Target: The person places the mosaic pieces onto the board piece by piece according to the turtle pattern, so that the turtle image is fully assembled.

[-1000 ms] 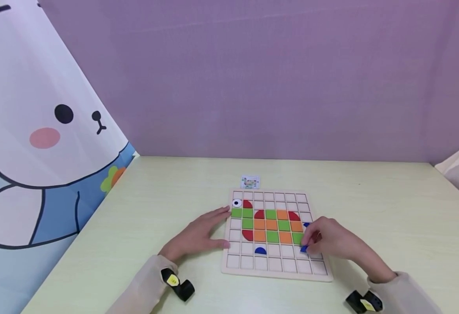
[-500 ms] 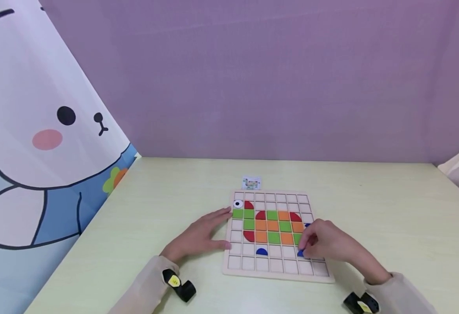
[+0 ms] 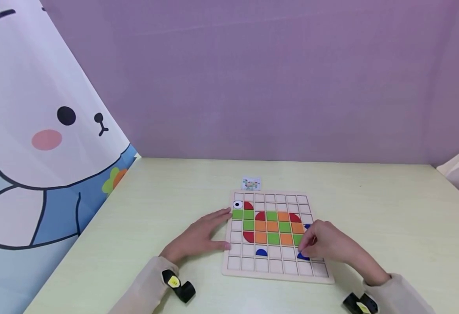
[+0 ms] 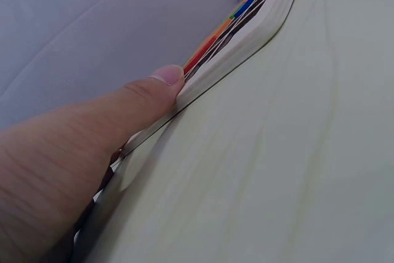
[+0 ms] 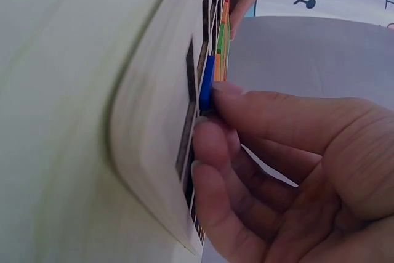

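Note:
A wooden grid board (image 3: 278, 274) lies on the table, bearing green, orange and red tiles and a white-and-black eye tile (image 3: 238, 204). My right hand (image 3: 327, 242) pinches a blue half-circle tile (image 3: 303, 256) low over the board's right part. Up close in the right wrist view, the thumb touches the blue tile (image 5: 208, 81) and the other fingers curl beside it. My left hand (image 3: 198, 234) rests against the board's left edge, fingers spread, with its thumb (image 4: 154, 93) on the rim. Another blue half-circle (image 3: 261, 252) sits left in the same row.
A small picture card (image 3: 251, 183) lies just beyond the board's far edge. One more blue tile (image 3: 307, 226) shows partly behind my right hand. A purple cloth (image 3: 276, 83) hangs behind the table, and a printed cartoon cloth (image 3: 45, 165) stands at the left.
My right hand has brought the blue half-circle slightly toward me and left, lower on the grid, where it now shows wider. The left hand keeps its place on the edge.

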`<state>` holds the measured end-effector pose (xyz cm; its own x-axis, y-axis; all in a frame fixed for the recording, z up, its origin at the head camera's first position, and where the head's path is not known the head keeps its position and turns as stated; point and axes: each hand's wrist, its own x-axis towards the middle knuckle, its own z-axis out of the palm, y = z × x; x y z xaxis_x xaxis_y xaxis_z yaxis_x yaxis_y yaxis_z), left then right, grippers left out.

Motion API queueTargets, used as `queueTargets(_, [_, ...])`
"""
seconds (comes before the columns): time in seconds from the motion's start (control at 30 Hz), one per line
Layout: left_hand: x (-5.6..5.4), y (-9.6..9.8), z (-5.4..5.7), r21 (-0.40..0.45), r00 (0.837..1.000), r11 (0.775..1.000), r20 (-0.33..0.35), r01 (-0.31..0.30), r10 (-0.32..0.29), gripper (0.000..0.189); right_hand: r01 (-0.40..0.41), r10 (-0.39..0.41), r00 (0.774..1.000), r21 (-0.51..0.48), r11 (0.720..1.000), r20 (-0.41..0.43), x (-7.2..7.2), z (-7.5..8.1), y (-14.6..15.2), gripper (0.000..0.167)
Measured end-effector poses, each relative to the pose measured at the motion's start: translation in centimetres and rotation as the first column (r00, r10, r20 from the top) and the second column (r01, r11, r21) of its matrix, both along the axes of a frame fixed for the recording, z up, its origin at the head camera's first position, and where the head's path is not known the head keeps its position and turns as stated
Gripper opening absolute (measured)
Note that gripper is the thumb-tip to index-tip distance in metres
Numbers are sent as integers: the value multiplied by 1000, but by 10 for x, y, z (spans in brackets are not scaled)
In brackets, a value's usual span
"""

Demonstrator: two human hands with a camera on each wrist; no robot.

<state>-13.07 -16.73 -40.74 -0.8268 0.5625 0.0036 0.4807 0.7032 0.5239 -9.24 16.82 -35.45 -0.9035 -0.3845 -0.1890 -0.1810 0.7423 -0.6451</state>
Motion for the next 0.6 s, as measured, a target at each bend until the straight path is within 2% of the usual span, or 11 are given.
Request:
queueTargets(0.2, [1, 1, 1, 5, 1000, 1000, 6, -2, 2, 84, 29, -29, 1000, 4, 1000, 1, 0, -1, 0, 5])
queueTargets(0.47, [-4, 4, 1, 1, 1000, 1000, 8, -1, 1, 84, -30, 29, 996, -14, 999, -85, -5, 3, 13, 7])
queueTargets(0.6, [-6, 6, 1, 1, 1000, 1000, 14, -1, 1, 83, 9, -8, 996, 7, 1000, -93, -9, 4, 19, 8])
